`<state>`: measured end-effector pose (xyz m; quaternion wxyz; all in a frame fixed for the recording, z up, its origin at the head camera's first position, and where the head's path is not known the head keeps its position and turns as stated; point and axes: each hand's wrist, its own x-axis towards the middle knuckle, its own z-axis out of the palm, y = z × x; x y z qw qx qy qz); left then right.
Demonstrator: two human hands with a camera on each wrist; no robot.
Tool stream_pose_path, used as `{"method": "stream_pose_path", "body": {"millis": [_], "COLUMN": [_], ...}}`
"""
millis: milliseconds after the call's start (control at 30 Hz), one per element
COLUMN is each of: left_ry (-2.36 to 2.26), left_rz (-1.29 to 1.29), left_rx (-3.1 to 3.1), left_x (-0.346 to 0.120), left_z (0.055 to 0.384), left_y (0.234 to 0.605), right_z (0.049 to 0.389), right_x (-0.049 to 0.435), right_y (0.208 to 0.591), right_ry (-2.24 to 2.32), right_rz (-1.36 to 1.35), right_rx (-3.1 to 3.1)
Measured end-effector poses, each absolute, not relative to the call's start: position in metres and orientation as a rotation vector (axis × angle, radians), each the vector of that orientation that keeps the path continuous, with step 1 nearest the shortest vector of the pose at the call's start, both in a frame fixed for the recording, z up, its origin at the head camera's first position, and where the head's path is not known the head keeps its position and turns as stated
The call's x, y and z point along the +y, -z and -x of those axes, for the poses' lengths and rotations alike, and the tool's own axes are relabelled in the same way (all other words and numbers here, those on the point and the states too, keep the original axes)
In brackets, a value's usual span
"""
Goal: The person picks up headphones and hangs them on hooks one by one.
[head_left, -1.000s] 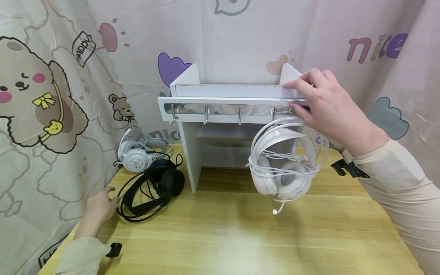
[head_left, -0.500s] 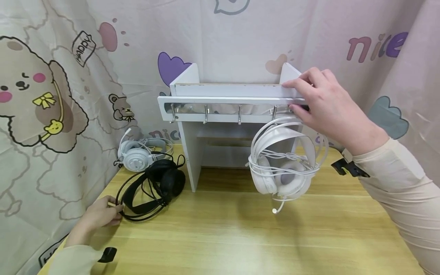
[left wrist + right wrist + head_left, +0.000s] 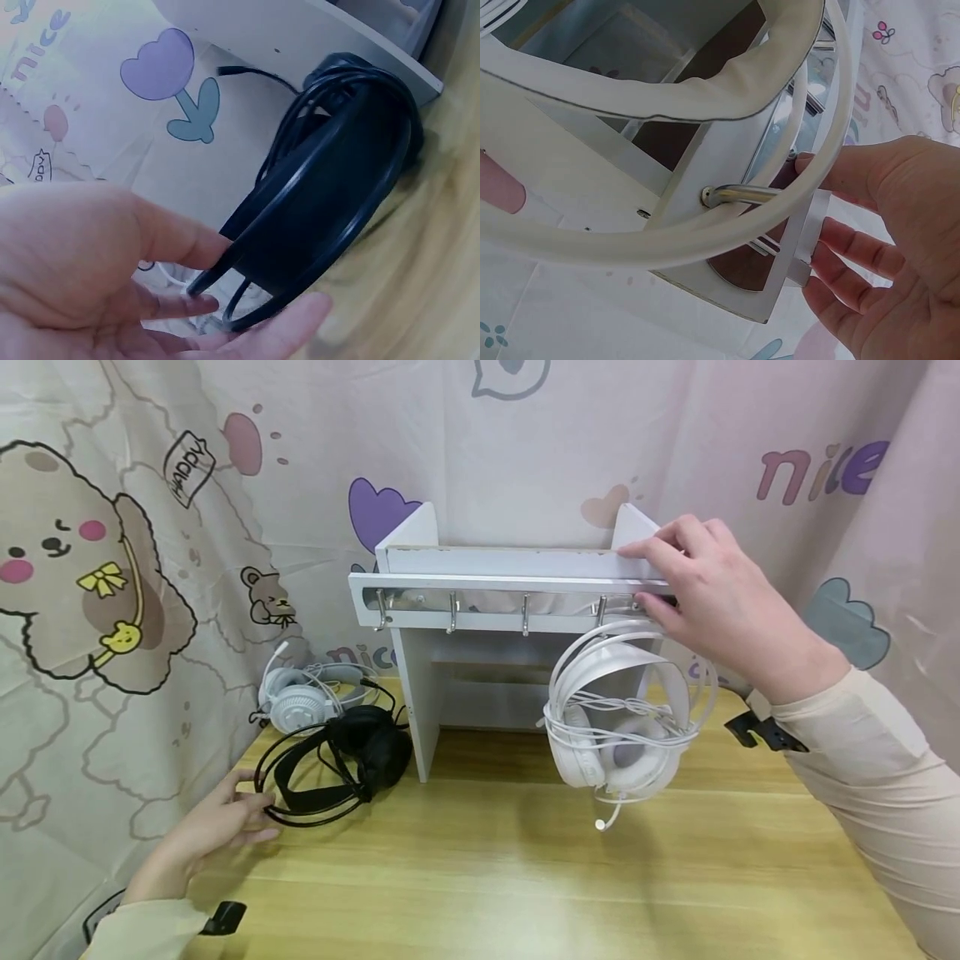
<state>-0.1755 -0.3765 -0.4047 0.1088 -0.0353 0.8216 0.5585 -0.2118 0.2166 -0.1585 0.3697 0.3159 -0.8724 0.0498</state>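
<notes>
At the left of the table, my left hand (image 3: 217, 827) grips the headband of the black headphones (image 3: 384, 756). In the left wrist view, thumb and fingers curl round the thin band tubes of the headphones (image 3: 322, 187); the ear cups lie farther off. My right hand (image 3: 720, 593) pinches the right end of the white shelf's hook rail (image 3: 487, 620), thumb in front and fingers behind and on top. A white headset (image 3: 577, 747) with a wound cable hangs below that hand. In the right wrist view its band (image 3: 660, 247) loops over a metal hook (image 3: 742, 194).
A second white headset (image 3: 300, 706) lies at the back left, behind the black one. The shelf's left side panel (image 3: 412, 710) stands close to the black ear cups. Several metal hooks (image 3: 452, 612) stick out from the rail. A printed curtain (image 3: 525, 460) closes off the back and left.
My left hand has taken hold of the black headband. The black headphones have shifted slightly right and up, with the near band lifted. My right hand and the hanging headset stay put.
</notes>
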Motion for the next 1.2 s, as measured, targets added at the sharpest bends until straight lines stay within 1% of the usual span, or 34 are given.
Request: {"method": "stream_pose_path", "body": {"millis": [233,800,1200], "left_ry": [-1.614,-1.273,-1.196], "left_rz": [0.052,0.140,0.128], "left_rx": [2.517,2.836,2.958], "left_x": [-0.380,-0.392,-0.395], "left_z": [0.173,0.179,0.181], "left_y": [0.395,0.350,0.322], "right_z": [0.211,0.212,0.212], "right_x": [0.218,0.216,0.217], "right_y": [0.160,0.159,0.159], "right_ry": [-0.132,-0.134,-0.137], "right_rz": [-0.815,-0.821,-0.810], "right_rx": [-2.236,-2.216,-2.232]}}
